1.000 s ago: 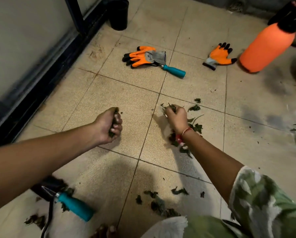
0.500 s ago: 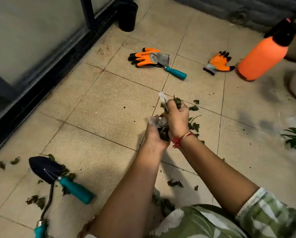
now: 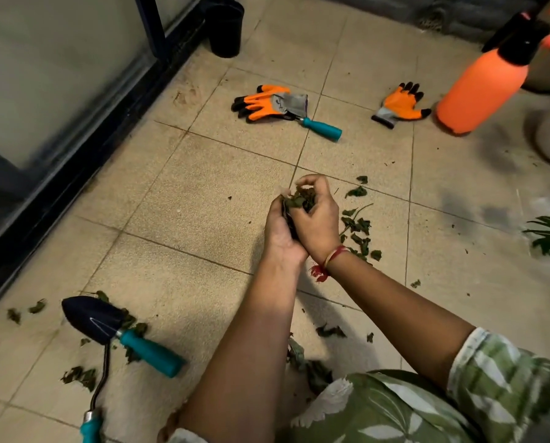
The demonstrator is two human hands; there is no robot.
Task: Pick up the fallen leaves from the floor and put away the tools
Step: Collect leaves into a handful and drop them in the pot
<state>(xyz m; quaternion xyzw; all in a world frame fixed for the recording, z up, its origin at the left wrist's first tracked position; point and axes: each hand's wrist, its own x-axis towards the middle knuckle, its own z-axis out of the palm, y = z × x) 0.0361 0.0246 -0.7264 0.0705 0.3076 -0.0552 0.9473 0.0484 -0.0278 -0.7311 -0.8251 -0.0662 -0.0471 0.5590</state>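
A wad of leaves (image 3: 301, 199) is clasped between the left grip (image 3: 278, 233) and the right grip (image 3: 317, 220), both curled round it, above the tiled floor (image 3: 187, 193). Loose leaves (image 3: 358, 230) lie scattered just right of them. A trowel (image 3: 94, 316) lies on leaf scraps at near left; two orange gloves (image 3: 265, 103) and an orange sprayer (image 3: 478, 87) sit farther off.

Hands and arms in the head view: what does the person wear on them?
The left hand and the right hand are bare, without gloves. A red thread with a small tassel circles the right wrist. A short green sleeve with a pale leaf print covers the right upper arm. The left forearm is uncovered.
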